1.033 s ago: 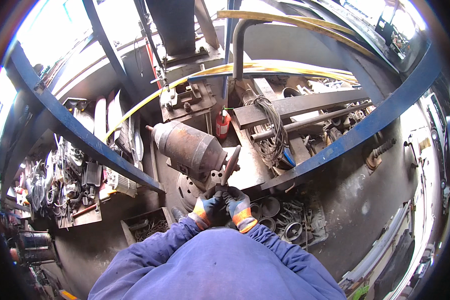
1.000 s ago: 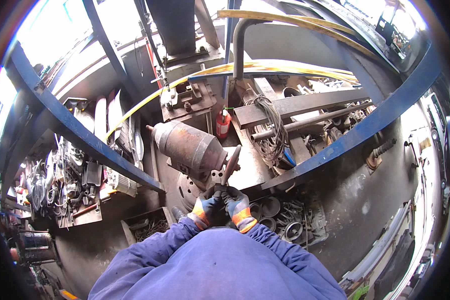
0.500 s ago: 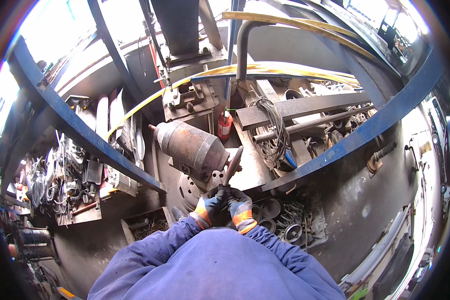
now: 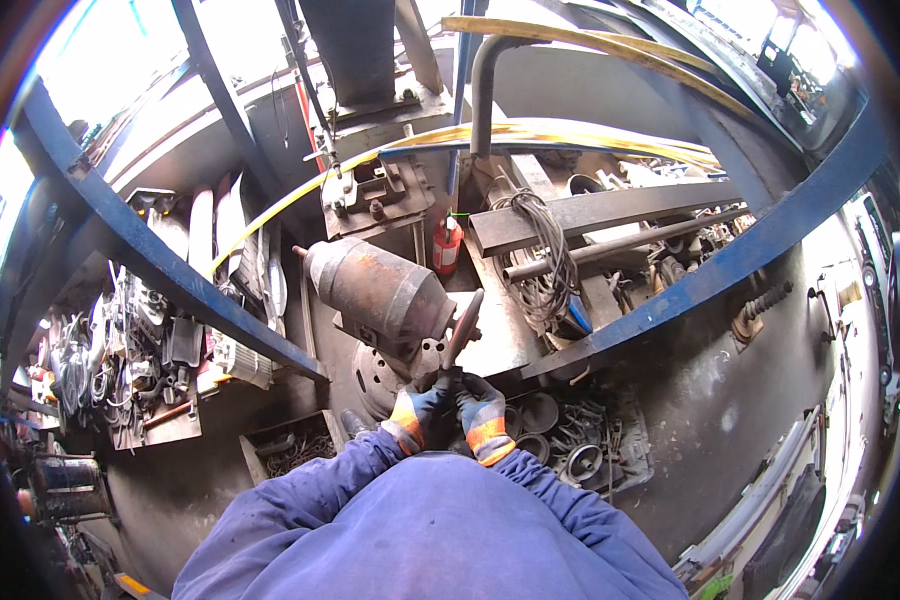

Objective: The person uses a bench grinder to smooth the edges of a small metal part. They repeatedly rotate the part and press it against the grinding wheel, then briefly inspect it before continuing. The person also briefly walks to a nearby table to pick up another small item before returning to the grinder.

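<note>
Two gloved hands meet low centre — left hand and right hand, side by side, both in dark gloves with orange cuffs, blue sleeves coming in from 6 o'clock. Both clenched around the lower end of a long dark bar, which slants up toward 1 o'clock from the grip. Bar's upper end lies against the rusty cylindrical housing, just at its 3 o'clock side. Housing sits tilted on the metal workbench, with a round flange at its 6 o'clock. Red canister upright at 1 o'clock of the housing, near a coil of cable. Blue steel beam crosses at 9 o'clock — scrap parts beneath it, too cluttered to sort.
</note>
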### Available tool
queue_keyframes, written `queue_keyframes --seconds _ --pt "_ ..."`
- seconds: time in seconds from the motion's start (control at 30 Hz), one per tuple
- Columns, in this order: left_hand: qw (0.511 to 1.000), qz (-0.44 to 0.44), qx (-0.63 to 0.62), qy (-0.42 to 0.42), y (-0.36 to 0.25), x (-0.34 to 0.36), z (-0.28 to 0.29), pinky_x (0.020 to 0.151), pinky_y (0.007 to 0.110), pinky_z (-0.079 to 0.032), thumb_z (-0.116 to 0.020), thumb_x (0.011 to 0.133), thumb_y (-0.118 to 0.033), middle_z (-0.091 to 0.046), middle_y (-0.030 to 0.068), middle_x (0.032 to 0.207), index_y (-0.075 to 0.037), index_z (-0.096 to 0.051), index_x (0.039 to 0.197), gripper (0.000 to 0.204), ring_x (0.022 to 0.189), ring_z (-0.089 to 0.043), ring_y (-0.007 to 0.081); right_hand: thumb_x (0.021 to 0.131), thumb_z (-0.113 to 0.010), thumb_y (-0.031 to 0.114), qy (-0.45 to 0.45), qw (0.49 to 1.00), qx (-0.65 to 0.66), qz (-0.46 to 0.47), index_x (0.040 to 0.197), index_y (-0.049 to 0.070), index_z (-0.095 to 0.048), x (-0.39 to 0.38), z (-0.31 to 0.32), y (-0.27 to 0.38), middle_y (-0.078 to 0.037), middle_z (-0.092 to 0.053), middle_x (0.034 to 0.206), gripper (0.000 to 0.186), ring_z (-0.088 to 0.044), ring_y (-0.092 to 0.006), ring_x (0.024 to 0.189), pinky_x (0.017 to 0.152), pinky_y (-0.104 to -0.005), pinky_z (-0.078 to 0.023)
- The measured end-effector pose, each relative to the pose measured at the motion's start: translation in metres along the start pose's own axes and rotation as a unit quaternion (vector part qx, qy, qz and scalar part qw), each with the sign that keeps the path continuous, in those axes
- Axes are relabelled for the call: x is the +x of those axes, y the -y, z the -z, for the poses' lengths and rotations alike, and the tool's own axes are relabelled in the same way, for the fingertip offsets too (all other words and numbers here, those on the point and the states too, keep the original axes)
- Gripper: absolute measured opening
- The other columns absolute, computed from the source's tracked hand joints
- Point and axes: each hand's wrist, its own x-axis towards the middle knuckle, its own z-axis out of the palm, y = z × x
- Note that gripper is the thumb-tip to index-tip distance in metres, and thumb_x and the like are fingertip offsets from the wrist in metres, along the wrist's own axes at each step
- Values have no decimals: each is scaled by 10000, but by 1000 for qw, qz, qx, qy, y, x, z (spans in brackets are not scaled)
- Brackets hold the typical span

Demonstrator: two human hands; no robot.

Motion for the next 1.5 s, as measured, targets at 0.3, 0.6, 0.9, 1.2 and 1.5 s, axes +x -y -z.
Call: queue_keyframes --seconds 0.3,0.6,0.9,1.2,1.5 --pt "995 -29 80 -46 -14 -15 11 706 299 -510 -580 966 -348 -656 4 949 -60 -623 1143 341 814 -592 130 864 -645 -15 76 988 -68 118 1074 16 -702 1 -20 3 -47 -703 950 219 -617 -105 798 743 -238 -508" --pt "999 -30 29 22 -10 -10 -1 605 295 -478 -601 957 -281 -591 -8 780 -91 -597 1074 223 675 -562 129 881 -682 82 51 997 -42 -29 1072 54 -715 -1 -8 8 0 -692 873 196 -539 -49 632 563 -211 -448" --pt "996 67 60 -10 -7 -5 -14 645 280 -478 -616 951 -277 -614 -3 873 -77 -622 1067 232 757 -575 111 872 -692 74 -7 1000 -6 28 1106 50 -699 0 9 3 12 -675 829 235 -516 -54 614 575 -216 -432" --pt "996 -21 88 8 -11 -13 5 672 257 -477 -623 947 -299 -626 -14 895 -54 -620 1130 306 771 -573 99 875 -612 -25 61 995 -18 79 1058 -7 -697 9 -8 -16 -59 -705 976 202 -627 -125 866 820 -261 -510" --pt "996 -30 83 -3 -9 -9 16 775 266 -519 -599 960 -298 -652 31 1016 -39 -613 1154 324 879 -601 123 861 -536 -71 84 991 -53 91 1065 -8 -688 1 -17 -2 -71 -704 982 263 -636 -141 885 838 -280 -513"
